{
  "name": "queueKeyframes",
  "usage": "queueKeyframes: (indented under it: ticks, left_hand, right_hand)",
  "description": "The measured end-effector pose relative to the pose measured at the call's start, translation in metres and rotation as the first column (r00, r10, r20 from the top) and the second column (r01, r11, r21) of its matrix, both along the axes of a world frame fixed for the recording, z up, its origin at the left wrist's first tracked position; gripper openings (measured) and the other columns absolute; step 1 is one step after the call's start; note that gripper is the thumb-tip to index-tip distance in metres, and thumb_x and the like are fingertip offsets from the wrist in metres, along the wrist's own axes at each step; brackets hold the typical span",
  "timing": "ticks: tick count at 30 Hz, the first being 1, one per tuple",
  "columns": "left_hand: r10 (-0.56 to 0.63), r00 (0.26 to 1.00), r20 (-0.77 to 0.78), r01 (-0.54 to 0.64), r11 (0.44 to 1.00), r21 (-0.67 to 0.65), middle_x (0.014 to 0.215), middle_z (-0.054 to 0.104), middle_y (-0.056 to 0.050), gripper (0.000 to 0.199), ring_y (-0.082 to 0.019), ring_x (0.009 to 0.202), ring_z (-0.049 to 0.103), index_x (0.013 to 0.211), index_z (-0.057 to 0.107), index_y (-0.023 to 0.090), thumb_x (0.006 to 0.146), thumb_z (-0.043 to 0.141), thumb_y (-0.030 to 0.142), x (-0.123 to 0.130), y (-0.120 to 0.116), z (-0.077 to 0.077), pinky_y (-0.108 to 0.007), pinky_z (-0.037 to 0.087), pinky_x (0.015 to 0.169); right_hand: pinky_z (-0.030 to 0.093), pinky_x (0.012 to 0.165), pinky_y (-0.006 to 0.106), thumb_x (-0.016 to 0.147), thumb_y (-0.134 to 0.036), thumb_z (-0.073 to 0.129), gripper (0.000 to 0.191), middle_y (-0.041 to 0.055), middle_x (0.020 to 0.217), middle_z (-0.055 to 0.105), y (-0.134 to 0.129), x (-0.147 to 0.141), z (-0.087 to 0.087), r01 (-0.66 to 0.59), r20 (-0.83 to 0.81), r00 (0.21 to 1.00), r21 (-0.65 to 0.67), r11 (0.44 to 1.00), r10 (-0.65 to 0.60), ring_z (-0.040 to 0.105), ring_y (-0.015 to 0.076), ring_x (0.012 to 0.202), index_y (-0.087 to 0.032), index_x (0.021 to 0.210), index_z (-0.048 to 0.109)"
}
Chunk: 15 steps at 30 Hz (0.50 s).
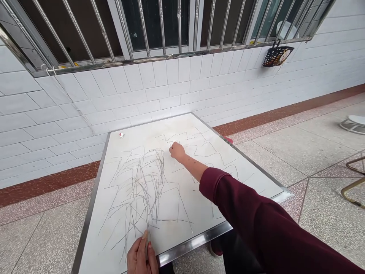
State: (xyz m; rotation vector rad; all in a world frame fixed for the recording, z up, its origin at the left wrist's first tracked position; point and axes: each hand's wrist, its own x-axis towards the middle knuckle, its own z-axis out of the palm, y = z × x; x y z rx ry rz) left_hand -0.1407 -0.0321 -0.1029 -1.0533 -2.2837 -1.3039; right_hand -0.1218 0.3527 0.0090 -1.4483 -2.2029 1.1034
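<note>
Two hands inspected. Right hand (176, 150): fingers curled, tips turned away. Left hand (142, 255): fingers bent, near edge. Whether either grips anything cannot be told. Thin dark strands (139, 182) lie across the white table (196, 242), crossing most densely left of centre. Recommended: pinch single strands by fingertip, lifting them clear rather than dragging through neighbours.

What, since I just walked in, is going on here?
A person has both hands over a white table strewn with thin, dark, bent strands. The right hand reaches over the far half, fingers curled in; the left hand is at the near edge. Whether either grips a strand is too small to tell.
</note>
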Motion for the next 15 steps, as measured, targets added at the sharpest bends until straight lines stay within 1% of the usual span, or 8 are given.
queueKeyframes:
  ticks: [3, 5, 7, 9, 11, 12, 14, 15]
  left_hand:
    - [-0.006, 1.000, -0.031, 0.005, 0.999, -0.035, 0.106, 0.065, -0.011, 0.029, -0.025, 0.096, 0.063, 0.112, 0.071, 0.025, 0.088, 0.054, 0.027, -0.003, -0.001, -0.001, -0.036, 0.052, 0.073]
    - [-0.030, 0.998, -0.053, 0.028, 0.998, -0.053, 0.105, 0.065, -0.011, 0.029, -0.025, 0.097, 0.063, 0.113, 0.070, 0.024, 0.089, 0.054, 0.027, -0.006, -0.002, -0.003, -0.036, 0.052, 0.074]
    - [-0.065, 0.996, -0.057, 0.063, 0.997, -0.044, 0.104, 0.064, -0.012, 0.030, -0.025, 0.097, 0.062, 0.113, 0.070, 0.022, 0.089, 0.054, 0.029, -0.010, -0.004, -0.004, -0.037, 0.052, 0.076]
    - [-0.105, 0.994, -0.030, 0.105, 0.995, -0.002, 0.102, 0.063, -0.011, 0.029, -0.025, 0.096, 0.061, 0.109, 0.072, 0.020, 0.089, 0.053, 0.031, -0.013, -0.005, -0.001, -0.038, 0.052, 0.078]
    - [-0.119, 0.992, 0.045, 0.116, 0.991, 0.063, 0.100, 0.063, -0.011, 0.030, -0.024, 0.095, 0.061, 0.104, 0.073, 0.020, 0.089, 0.053, 0.035, -0.011, -0.006, 0.011, -0.037, 0.052, 0.079]
    - [-0.119, 0.987, 0.105, 0.109, 0.989, 0.096, 0.099, 0.063, -0.010, 0.030, -0.024, 0.095, 0.061, 0.102, 0.074, 0.020, 0.089, 0.053, 0.037, -0.009, -0.006, 0.021, -0.036, 0.052, 0.079]
    - [-0.129, 0.949, 0.287, 0.094, 0.986, 0.134, 0.103, 0.064, -0.009, 0.032, -0.023, 0.098, 0.061, 0.103, 0.073, 0.021, 0.089, 0.054, 0.041, 0.000, -0.002, 0.049, -0.034, 0.051, 0.079]
    - [-0.151, 0.906, 0.395, 0.105, 0.985, 0.137, 0.107, 0.065, -0.008, 0.032, -0.023, 0.101, 0.061, 0.106, 0.073, 0.022, 0.088, 0.057, 0.043, 0.006, 0.001, 0.065, -0.034, 0.050, 0.081]
  right_hand:
    - [0.055, 0.069, 0.028, 0.100, -0.029, 0.046, 0.022, 0.0063, 0.105, 0.063, -0.010, 0.005, 0.020, 0.049, -0.192, 0.980, 0.009, 0.999, -0.046, 0.065, 0.0128, 0.077, -0.016, 0.115, 0.053]
    - [0.052, 0.061, 0.021, 0.101, -0.025, 0.036, 0.016, 0.0027, 0.098, 0.062, -0.022, 0.010, 0.035, 0.043, -0.316, 0.948, 0.019, 0.999, -0.035, 0.062, 0.0077, 0.065, -0.019, 0.109, 0.049]
    - [0.049, 0.058, 0.018, 0.099, -0.025, 0.034, 0.011, -0.0010, 0.094, 0.062, -0.040, 0.020, 0.047, 0.011, -0.418, 0.908, 0.029, 1.000, 0.003, 0.059, 0.0052, 0.059, -0.022, 0.100, 0.045]
    - [0.046, 0.055, 0.018, 0.097, -0.027, 0.039, 0.008, -0.0040, 0.086, 0.063, -0.065, 0.037, 0.055, -0.049, -0.491, 0.870, 0.030, 0.998, 0.057, 0.055, 0.0050, 0.054, -0.023, 0.093, 0.044]
    - [0.043, 0.050, 0.019, 0.094, -0.031, 0.044, 0.010, -0.0047, 0.079, 0.062, -0.096, 0.060, 0.057, -0.133, -0.547, 0.829, 0.012, 0.991, 0.118, 0.051, 0.0058, 0.050, -0.023, 0.088, 0.044]
    - [0.041, 0.048, 0.019, 0.092, -0.033, 0.048, 0.012, -0.0042, 0.077, 0.061, -0.113, 0.073, 0.055, -0.230, -0.635, 0.757, -0.036, 0.973, 0.155, 0.050, 0.0064, 0.049, -0.023, 0.087, 0.045]
    - [0.036, 0.044, 0.019, 0.089, -0.036, 0.054, 0.016, -0.0038, 0.075, 0.060, -0.147, 0.098, 0.051, -0.386, -0.743, 0.646, -0.123, 0.914, 0.173, 0.047, 0.0066, 0.048, -0.022, 0.086, 0.046]
    - [0.034, 0.043, 0.019, 0.089, -0.037, 0.056, 0.017, -0.0034, 0.076, 0.060, -0.163, 0.110, 0.049, -0.431, -0.773, 0.613, -0.152, 0.889, 0.165, 0.047, 0.0064, 0.048, -0.022, 0.087, 0.048]
